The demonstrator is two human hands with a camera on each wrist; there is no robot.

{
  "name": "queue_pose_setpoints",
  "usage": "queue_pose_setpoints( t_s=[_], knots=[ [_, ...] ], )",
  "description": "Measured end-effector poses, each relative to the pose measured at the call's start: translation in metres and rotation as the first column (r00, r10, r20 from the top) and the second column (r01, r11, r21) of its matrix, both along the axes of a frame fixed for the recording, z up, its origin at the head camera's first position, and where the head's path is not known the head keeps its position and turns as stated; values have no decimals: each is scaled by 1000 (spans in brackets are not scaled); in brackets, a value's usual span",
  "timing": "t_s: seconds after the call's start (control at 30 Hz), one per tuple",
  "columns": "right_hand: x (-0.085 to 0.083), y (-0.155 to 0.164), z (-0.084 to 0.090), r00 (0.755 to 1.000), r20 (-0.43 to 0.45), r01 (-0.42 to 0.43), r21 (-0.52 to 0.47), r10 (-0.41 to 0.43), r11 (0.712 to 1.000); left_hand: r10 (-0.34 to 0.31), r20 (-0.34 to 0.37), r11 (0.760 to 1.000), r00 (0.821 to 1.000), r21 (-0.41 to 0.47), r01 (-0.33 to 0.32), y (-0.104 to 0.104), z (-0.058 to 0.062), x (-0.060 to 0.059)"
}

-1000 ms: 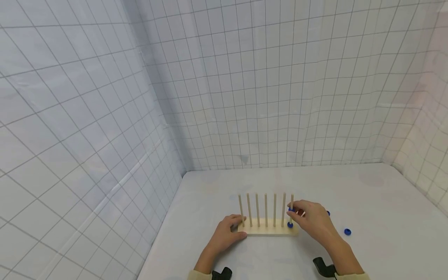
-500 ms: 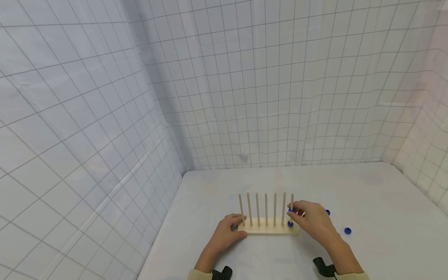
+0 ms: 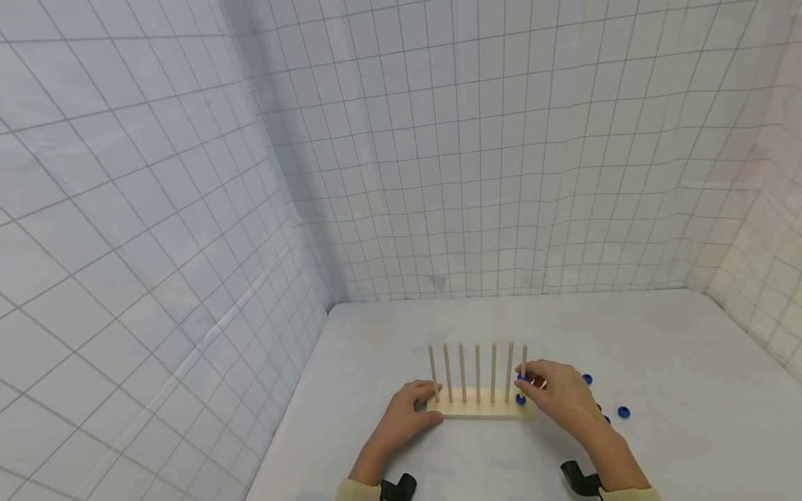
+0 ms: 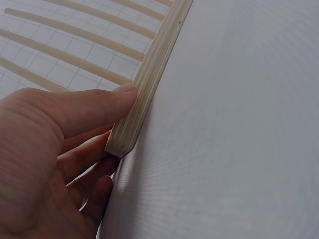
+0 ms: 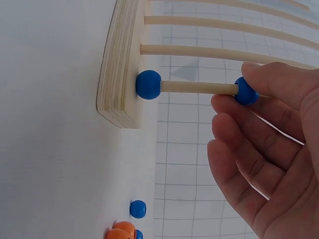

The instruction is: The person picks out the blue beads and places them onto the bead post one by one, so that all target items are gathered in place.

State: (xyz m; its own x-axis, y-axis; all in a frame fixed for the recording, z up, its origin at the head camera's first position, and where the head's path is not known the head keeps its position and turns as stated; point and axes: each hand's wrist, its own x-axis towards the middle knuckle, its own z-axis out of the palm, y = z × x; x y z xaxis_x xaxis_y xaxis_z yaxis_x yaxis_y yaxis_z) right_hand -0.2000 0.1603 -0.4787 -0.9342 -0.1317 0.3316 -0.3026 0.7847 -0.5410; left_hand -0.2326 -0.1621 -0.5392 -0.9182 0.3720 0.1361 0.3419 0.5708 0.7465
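A pale wooden base (image 3: 479, 406) with several upright pegs lies on the white table. My left hand (image 3: 426, 410) grips its left end; in the left wrist view the thumb (image 4: 99, 107) presses the base's side (image 4: 157, 64) and the fingers curl under the corner. My right hand (image 3: 528, 384) pinches a blue bead (image 3: 520, 376) threaded halfway down the rightmost peg (image 5: 199, 87). The right wrist view shows this pinched bead (image 5: 245, 91) between the fingertips. A second blue bead (image 5: 148, 84) sits at the foot of the same peg, against the base.
Loose blue beads (image 3: 623, 412) (image 3: 587, 379) lie on the table (image 3: 677, 348) right of the base. The right wrist view also shows a loose blue bead (image 5: 138, 209) and orange beads (image 5: 119, 232). Gridded white walls close in at the back and both sides.
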Motion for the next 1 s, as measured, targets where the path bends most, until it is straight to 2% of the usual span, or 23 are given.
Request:
queue_pose_setpoints(
  t_s=[0.33,0.63,1.0],
  knots=[
    [-1,0,-3,1000,9,14,17,-14,1000,-2,-15,1000,1000,-4,2,0,1,0],
    [0,0,-5,998,53,15,19,-16,1000,-4,-17,1000,1000,-8,3,-1,1,0],
    [-1,1,-11,999,53,1,31,-3,1000,-6,-21,1000,1000,-9,6,0,3,1]
  ],
)
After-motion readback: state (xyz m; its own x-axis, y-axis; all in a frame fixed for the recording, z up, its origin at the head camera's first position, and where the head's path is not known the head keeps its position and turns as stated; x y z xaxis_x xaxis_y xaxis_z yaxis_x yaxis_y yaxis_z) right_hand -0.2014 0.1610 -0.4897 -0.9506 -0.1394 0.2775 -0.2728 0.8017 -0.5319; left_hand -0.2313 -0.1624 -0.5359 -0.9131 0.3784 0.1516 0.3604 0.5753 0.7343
